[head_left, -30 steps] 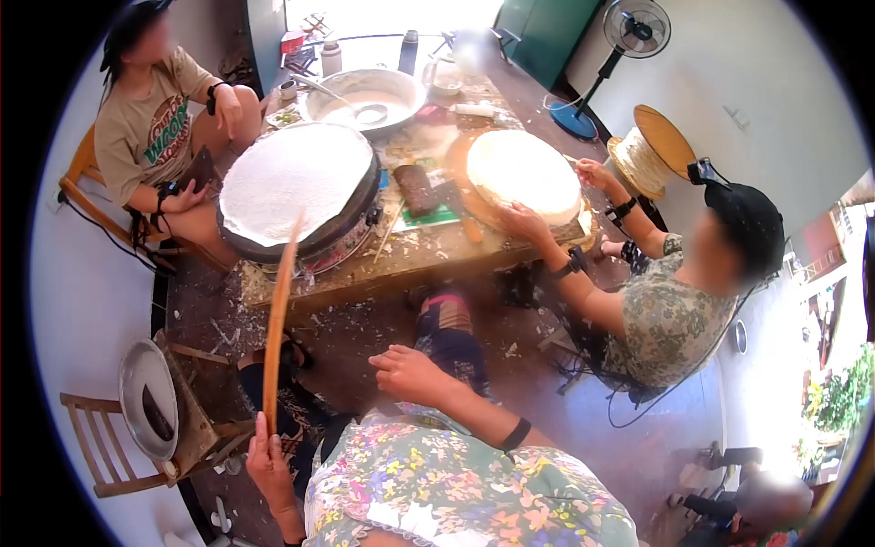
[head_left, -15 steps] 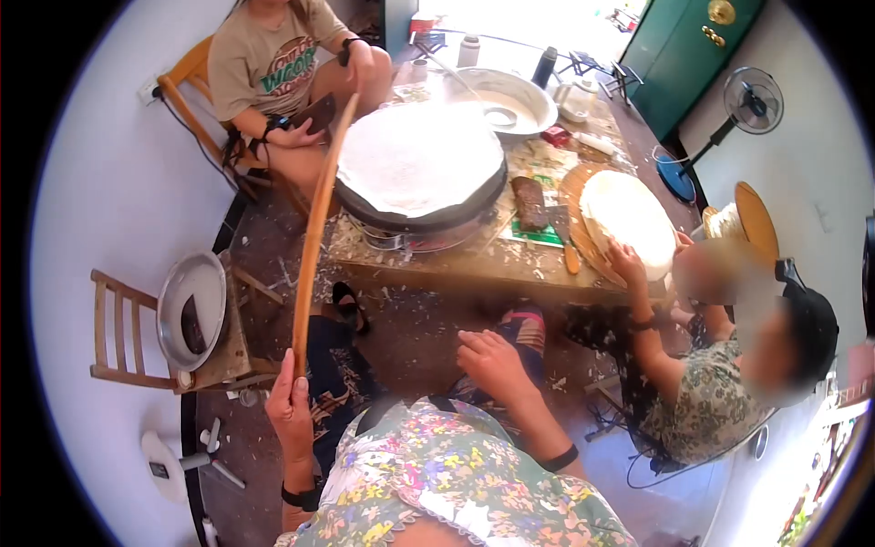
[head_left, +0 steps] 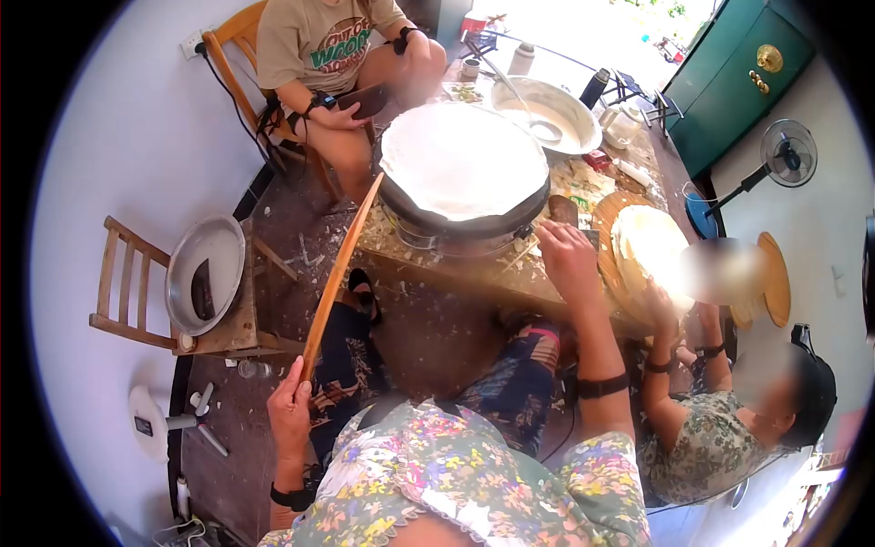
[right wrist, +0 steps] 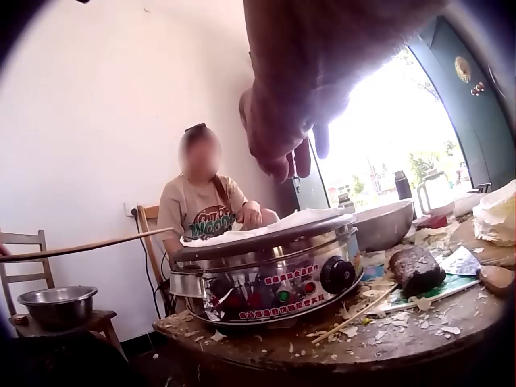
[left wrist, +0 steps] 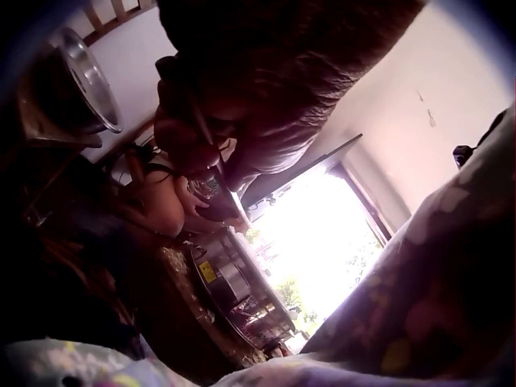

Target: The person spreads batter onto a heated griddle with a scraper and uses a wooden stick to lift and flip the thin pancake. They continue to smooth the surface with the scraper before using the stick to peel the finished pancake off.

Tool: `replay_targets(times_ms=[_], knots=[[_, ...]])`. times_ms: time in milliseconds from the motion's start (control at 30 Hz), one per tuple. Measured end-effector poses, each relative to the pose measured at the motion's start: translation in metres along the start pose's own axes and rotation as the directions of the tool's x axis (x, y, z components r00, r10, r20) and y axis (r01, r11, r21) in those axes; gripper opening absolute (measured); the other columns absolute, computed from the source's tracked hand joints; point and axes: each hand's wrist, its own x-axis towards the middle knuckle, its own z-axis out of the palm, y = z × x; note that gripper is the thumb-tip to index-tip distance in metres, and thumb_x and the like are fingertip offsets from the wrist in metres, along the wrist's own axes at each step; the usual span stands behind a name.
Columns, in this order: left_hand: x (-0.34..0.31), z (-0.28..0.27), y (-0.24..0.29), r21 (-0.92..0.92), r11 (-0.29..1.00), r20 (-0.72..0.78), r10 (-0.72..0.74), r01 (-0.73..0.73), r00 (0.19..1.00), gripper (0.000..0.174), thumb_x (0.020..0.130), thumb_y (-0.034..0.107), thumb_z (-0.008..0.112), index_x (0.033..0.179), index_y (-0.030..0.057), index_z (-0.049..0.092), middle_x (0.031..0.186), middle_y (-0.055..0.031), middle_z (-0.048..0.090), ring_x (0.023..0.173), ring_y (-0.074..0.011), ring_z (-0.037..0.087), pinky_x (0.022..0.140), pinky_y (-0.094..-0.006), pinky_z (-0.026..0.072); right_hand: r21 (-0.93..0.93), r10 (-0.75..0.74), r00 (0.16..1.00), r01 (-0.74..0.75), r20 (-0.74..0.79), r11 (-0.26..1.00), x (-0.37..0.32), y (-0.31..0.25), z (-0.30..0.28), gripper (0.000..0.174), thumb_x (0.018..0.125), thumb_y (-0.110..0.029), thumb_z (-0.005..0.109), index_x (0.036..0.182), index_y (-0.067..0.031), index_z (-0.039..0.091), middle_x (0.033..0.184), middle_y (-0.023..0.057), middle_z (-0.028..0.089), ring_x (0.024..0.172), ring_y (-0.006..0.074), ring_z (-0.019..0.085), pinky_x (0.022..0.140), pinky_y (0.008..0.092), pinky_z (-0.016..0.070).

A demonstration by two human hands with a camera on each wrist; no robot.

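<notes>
My left hand (head_left: 290, 410) grips the lower end of a long, thin, curved wooden strip (head_left: 339, 278). The strip slants upward, and its pointed tip overlaps the left rim of a round electric griddle (right wrist: 262, 278). A thin white pancake sheet (head_left: 465, 159) covers the griddle top. My right hand (head_left: 572, 260) reaches over the table's front edge, just right of the griddle, fingers loosely bent and holding nothing. Right beyond its fingertips lies a dark brown block (right wrist: 415, 270). In the left wrist view the left hand (left wrist: 250, 81) is dark and hides much of the strip.
A basin of batter (head_left: 561, 118) with a ladle stands behind the griddle. At right, a person's hand (head_left: 663, 305) touches stacked pale sheets (head_left: 647, 242) on a round wooden board (head_left: 606, 214). Another person (right wrist: 205, 205) sits at left. A metal basin (head_left: 235, 260) rests on a stool.
My right hand has moved from above my lap forward and right, over the table edge. The left hand still grips the strip, whose tip now overlaps the griddle's left rim. The head view has shifted.
</notes>
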Motion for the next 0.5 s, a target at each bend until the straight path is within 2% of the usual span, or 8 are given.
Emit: replay_targets(times_ms=[100,167,233,367,400,433,500], knots=[[-0.005,-0.002,-0.01,0.028,1.0,0.03,0.013,-0.013,0.999,0.04,0.092,0.007,0.057,0.132,0.0032,0.057,0.123,-0.0178,0.064,0.11,-0.0241,0.064,0.091,-0.0302,0.0476,0.019,-0.049,0.997,0.048,0.056,0.999,0.025,0.016,0.01,0.015,0.081,-0.01,0.059,0.096,-0.0112,0.059,0.102,0.0067,0.067,0.1,0.026,0.065,0.086,0.039,0.0508],[-0.005,-0.006,-0.015,0.049,0.999,0.008,-0.015,0.015,1.0,0.04,0.093,0.009,0.057,0.132,0.0034,0.057,0.124,-0.0178,0.064,0.11,-0.0251,0.064,0.091,-0.0308,0.0476,0.016,-0.065,0.986,0.063,0.155,0.998,0.04,0.024,0.022,0.027,0.086,-0.007,0.056,0.112,-0.0099,0.062,0.114,0.0082,0.067,0.105,0.0265,0.063,0.087,0.0399,0.0519],[-0.008,-0.008,-0.018,0.068,0.998,-0.014,-0.016,0.017,1.0,0.039,0.093,0.01,0.057,0.132,0.0038,0.058,0.121,-0.0192,0.065,0.108,-0.0253,0.065,0.09,-0.0314,0.0484,-0.018,-0.111,0.984,0.115,0.143,0.993,0.054,0.03,0.039,0.031,0.084,-0.005,0.055,0.113,-0.0109,0.062,0.116,0.007,0.066,0.106,0.0258,0.063,0.088,0.0392,0.0517],[-0.005,-0.002,-0.021,0.077,0.997,-0.032,0.006,-0.004,0.999,0.04,0.092,0.009,0.057,0.131,0.0046,0.058,0.116,-0.0208,0.066,0.1,-0.0245,0.066,0.086,-0.0312,0.0495,-0.044,-0.18,0.952,0.196,0.246,0.98,0.068,0.044,0.064,0.028,0.08,-0.002,0.055,0.106,-0.0105,0.062,0.109,0.0061,0.066,0.105,0.0241,0.062,0.092,0.0372,0.0494],[-0.004,-0.003,-0.016,0.07,0.997,-0.027,-0.013,0.015,1.0,0.04,0.091,0.008,0.057,0.131,0.0047,0.058,0.115,-0.0206,0.067,0.098,-0.0243,0.066,0.085,-0.0311,0.0496,-0.08,-0.191,0.953,0.215,0.235,0.973,0.071,0.044,0.069,0.01,0.08,-0.008,0.057,0.087,-0.013,0.063,0.09,0.0042,0.064,0.096,0.0233,0.063,0.095,0.0373,0.0477],[-0.004,-0.004,-0.012,0.063,0.997,-0.019,-0.034,0.035,0.999,0.04,0.091,0.008,0.058,0.131,0.0048,0.058,0.114,-0.0205,0.067,0.097,-0.0242,0.067,0.084,-0.031,0.0497,-0.13,-0.2,0.943,0.241,0.266,0.962,0.072,0.046,0.071,0.008,0.077,-0.008,0.06,0.08,-0.0139,0.064,0.087,0.0032,0.063,0.094,0.0226,0.062,0.095,0.0371,0.0475],[-0.002,-0.004,-0.009,0.061,0.997,-0.021,-0.05,0.051,0.999,0.04,0.091,0.007,0.057,0.131,0.0048,0.058,0.113,-0.0199,0.067,0.095,-0.0237,0.067,0.082,-0.031,0.0499,-0.134,-0.206,0.913,0.267,0.352,0.954,0.075,0.051,0.07,0.009,0.076,-0.007,0.061,0.078,-0.0144,0.065,0.087,0.003,0.063,0.095,0.0221,0.062,0.096,0.0358,0.0472]])
